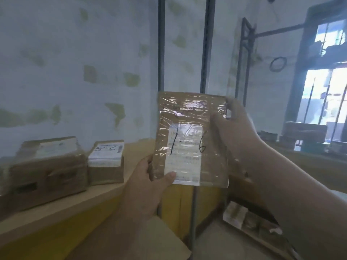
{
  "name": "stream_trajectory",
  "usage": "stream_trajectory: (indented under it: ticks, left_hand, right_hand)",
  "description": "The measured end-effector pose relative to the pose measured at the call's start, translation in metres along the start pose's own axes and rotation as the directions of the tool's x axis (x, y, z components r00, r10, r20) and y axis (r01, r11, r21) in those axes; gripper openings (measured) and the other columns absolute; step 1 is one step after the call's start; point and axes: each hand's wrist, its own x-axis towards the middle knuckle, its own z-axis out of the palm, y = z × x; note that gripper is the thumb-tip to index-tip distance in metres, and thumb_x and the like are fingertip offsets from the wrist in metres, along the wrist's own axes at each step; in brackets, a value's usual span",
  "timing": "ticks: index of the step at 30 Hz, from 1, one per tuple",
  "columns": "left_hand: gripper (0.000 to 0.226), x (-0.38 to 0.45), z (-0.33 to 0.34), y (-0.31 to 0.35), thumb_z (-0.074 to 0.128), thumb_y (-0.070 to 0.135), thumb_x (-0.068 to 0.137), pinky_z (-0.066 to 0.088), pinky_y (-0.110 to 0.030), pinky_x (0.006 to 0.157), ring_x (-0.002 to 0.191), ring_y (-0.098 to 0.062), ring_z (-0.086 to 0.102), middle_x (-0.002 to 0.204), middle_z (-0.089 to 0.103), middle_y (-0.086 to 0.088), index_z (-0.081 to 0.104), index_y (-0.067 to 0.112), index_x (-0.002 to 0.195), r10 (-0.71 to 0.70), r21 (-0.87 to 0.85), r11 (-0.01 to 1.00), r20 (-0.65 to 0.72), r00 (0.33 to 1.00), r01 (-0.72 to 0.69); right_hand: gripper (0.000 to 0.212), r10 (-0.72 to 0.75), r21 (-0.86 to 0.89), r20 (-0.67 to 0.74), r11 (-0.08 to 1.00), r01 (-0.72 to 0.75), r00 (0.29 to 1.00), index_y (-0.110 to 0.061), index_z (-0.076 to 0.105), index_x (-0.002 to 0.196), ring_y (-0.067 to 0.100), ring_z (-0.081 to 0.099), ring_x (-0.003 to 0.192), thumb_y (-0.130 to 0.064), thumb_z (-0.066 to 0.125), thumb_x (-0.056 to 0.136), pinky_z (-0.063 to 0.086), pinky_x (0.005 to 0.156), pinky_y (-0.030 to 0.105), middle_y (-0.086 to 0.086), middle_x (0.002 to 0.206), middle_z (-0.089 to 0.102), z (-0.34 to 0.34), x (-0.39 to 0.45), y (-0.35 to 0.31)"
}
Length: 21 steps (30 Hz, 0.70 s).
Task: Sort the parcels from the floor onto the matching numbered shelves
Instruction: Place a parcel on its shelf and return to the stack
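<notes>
While both hands (148, 177) grip one parcel (191, 139), two boxes (106, 162) (taped) occupy the shelf (78, 201).

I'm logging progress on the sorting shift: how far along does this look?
Done: two taped parcels already sit on the wooden shelf at left. In hand: the left hand and right hand hold up a flat taped parcel with handwritten digits on its label, not yet shelved. Left: this one needs placing; the floor pile is out of view, so the remainder is unknown.

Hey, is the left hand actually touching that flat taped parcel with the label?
Touching. The head view shows the left hand with its thumb pressed on the flat parcel at the lower left corner.
</notes>
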Motion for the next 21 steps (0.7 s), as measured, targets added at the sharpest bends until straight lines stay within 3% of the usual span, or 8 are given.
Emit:
stream_trajectory:
  ticks: [5,7,9,14,15,17,19,21]
  left_hand:
    - [0.076,0.023,0.030,0.010,0.086,0.057,0.059,0.056,-0.047,0.095,0.113,-0.019,0.067,0.126,0.067,0.012,0.057,0.045,0.128,-0.034,-0.010,0.999,-0.232,0.972,0.032]
    - [0.054,0.030,0.036,0.019,0.084,0.047,0.073,0.061,-0.039,0.085,0.099,-0.017,0.073,0.114,0.073,0.008,0.062,0.036,0.122,-0.047,0.034,0.998,-0.276,0.960,0.058]
    - [0.027,0.039,0.039,0.027,0.076,0.035,0.087,0.063,-0.042,0.078,0.083,-0.021,0.076,0.092,0.078,0.007,0.065,0.031,0.111,-0.073,0.071,0.992,-0.341,0.937,0.103]
    - [0.016,0.069,0.034,0.038,0.072,0.044,0.089,0.062,-0.047,0.082,0.073,-0.015,0.077,0.079,0.076,0.016,0.067,0.032,0.099,-0.126,0.119,0.972,-0.463,0.877,0.203]
    - [0.019,0.077,0.031,0.037,0.071,0.047,0.089,0.062,-0.049,0.083,0.073,-0.016,0.077,0.076,0.076,0.017,0.067,0.031,0.100,-0.133,0.131,0.966,-0.480,0.867,0.221]
    - [0.028,0.091,0.026,0.036,0.068,0.052,0.089,0.061,-0.050,0.085,0.073,-0.018,0.077,0.072,0.075,0.015,0.066,0.028,0.104,-0.153,0.137,0.957,-0.514,0.844,0.257]
    - [0.034,0.101,0.022,0.030,0.064,0.053,0.091,0.061,-0.049,0.085,0.072,-0.019,0.077,0.067,0.075,0.009,0.064,0.024,0.108,-0.191,0.102,0.951,-0.548,0.815,0.291]
    - [0.036,0.111,0.023,0.025,0.061,0.052,0.093,0.062,-0.047,0.081,0.070,-0.018,0.077,0.066,0.075,0.007,0.063,0.021,0.112,-0.187,0.101,0.948,-0.589,0.786,0.301]
  right_hand:
    - [0.023,-0.117,0.048,0.217,0.993,0.109,0.969,-0.026,0.054,0.120,0.019,0.066,0.080,-0.024,0.053,0.097,0.052,0.069,0.034,0.000,0.097,0.067,0.034,0.078,0.038]
    - [0.022,-0.118,0.006,0.319,0.992,0.122,0.941,-0.025,0.052,0.119,0.019,0.063,0.080,-0.028,0.051,0.097,0.052,0.070,0.034,-0.002,0.092,0.063,0.054,0.104,0.044]
    - [0.016,-0.102,0.010,0.410,0.994,0.108,0.906,-0.020,0.053,0.104,0.022,0.065,0.080,-0.031,0.051,0.093,0.052,0.067,0.033,0.000,0.088,0.063,0.076,0.125,0.046]
    - [0.011,-0.047,0.061,0.613,0.998,0.012,0.789,-0.019,0.058,0.096,0.033,0.068,0.090,-0.024,0.057,0.086,0.054,0.065,0.034,0.011,0.100,0.067,0.136,0.154,0.064]
    - [0.015,-0.032,0.065,0.636,0.998,-0.012,0.771,-0.019,0.060,0.099,0.035,0.067,0.091,-0.023,0.058,0.086,0.055,0.067,0.037,0.014,0.103,0.067,0.146,0.156,0.069]
    - [0.036,0.012,0.044,0.682,0.997,-0.058,0.731,-0.019,0.059,0.127,0.029,0.064,0.091,-0.019,0.060,0.091,0.055,0.075,0.035,0.011,0.115,0.062,0.165,0.160,0.077]
    - [0.054,0.022,0.024,0.719,0.998,-0.057,0.695,-0.020,0.045,0.147,0.021,0.060,0.087,-0.019,0.059,0.095,0.049,0.067,0.026,0.009,0.126,0.057,0.182,0.163,0.084]
    - [0.054,-0.001,0.039,0.734,0.998,-0.040,0.679,-0.017,0.044,0.148,0.019,0.060,0.085,-0.018,0.061,0.097,0.045,0.059,0.023,0.012,0.131,0.058,0.197,0.169,0.089]
